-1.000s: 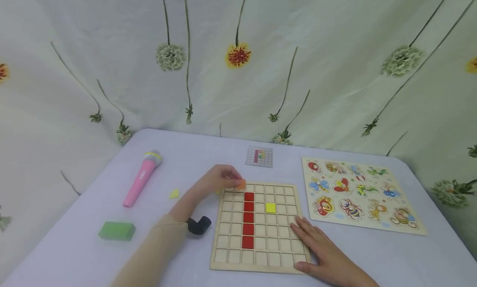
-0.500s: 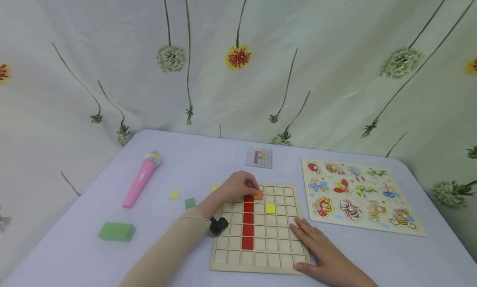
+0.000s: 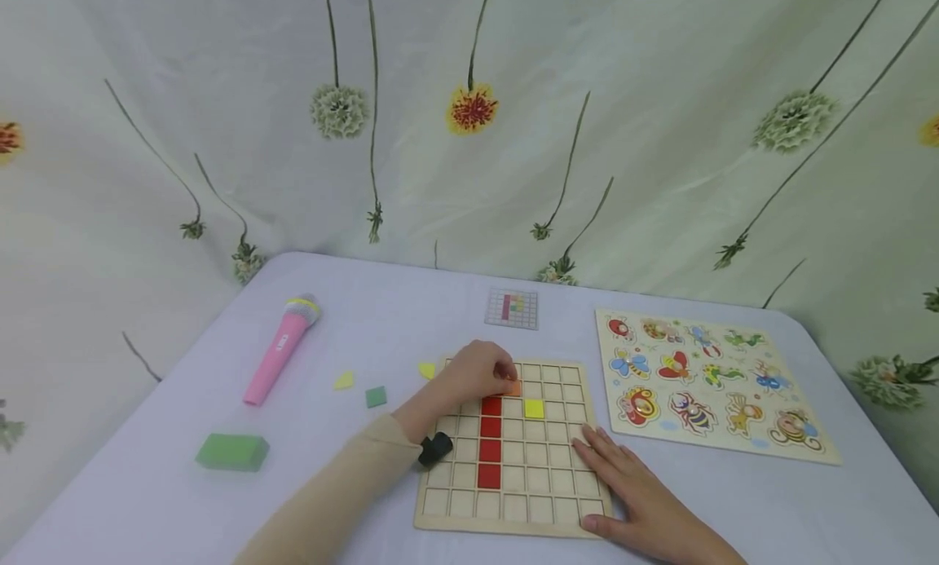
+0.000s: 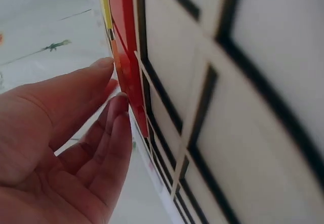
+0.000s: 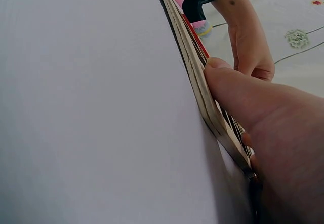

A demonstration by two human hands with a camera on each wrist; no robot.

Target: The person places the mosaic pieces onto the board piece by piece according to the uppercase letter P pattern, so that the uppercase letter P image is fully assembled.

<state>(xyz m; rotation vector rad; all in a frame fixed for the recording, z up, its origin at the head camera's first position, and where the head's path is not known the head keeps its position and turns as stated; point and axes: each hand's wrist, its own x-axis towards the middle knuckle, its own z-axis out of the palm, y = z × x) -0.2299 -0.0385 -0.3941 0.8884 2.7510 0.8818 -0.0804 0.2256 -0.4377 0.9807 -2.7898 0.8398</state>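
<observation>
My left hand (image 3: pixel 480 372) is over the upper part of a wooden grid board (image 3: pixel 513 526), its fingertips on a square orange tile (image 3: pixel 515 388). In the left wrist view, thumb and fingers of the left hand (image 4: pixel 76 133) meet at the orange tile (image 4: pixel 117 62), low against the board; the fingers partly hide it. Left of that tile runs a column of red tiles (image 3: pixel 490 427), its top partly covered by the hand. A yellow tile (image 3: pixel 534 408) sits in a cell to the lower right. My right hand (image 3: pixel 638 500) rests on the board's right edge, fingers extended and thumb near the corner.
Two yellow pieces (image 3: pixel 343 380) and a green tile (image 3: pixel 376 397) lie left of the board. Farther left are a pink toy microphone (image 3: pixel 275 357) and a green block (image 3: pixel 232 452). A pattern card (image 3: pixel 511 308) lies behind; an insect puzzle board (image 3: pixel 719 386) is at right.
My left hand has moved right and toward me from the board's top edge, carrying the orange tile to a cell right of the red column. The right hand stays put.
</observation>
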